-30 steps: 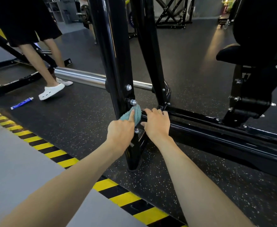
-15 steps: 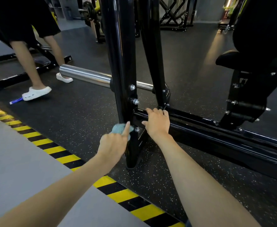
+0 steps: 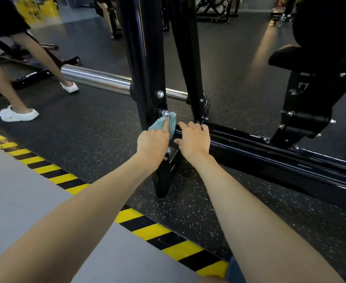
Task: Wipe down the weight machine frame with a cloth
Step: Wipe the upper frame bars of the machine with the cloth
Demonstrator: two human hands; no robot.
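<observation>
Teal, soft, surely light, the cloth (image 3: 164,124) sat bunched in my left hand (image 3: 152,142), index finger pinning it to the frame upright (image 3: 143,58) beside a bolt (image 3: 165,113). My right hand (image 3: 194,139) gripped the base rail (image 3: 270,152).

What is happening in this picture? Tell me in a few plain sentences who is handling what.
A person is wiping a black weight machine frame. Their left hand presses a blue-green cloth against the upright post, right by a bolt low on it. Their right hand grips the lower rail beside the post. Another person's legs in white shoes show at the left.
</observation>
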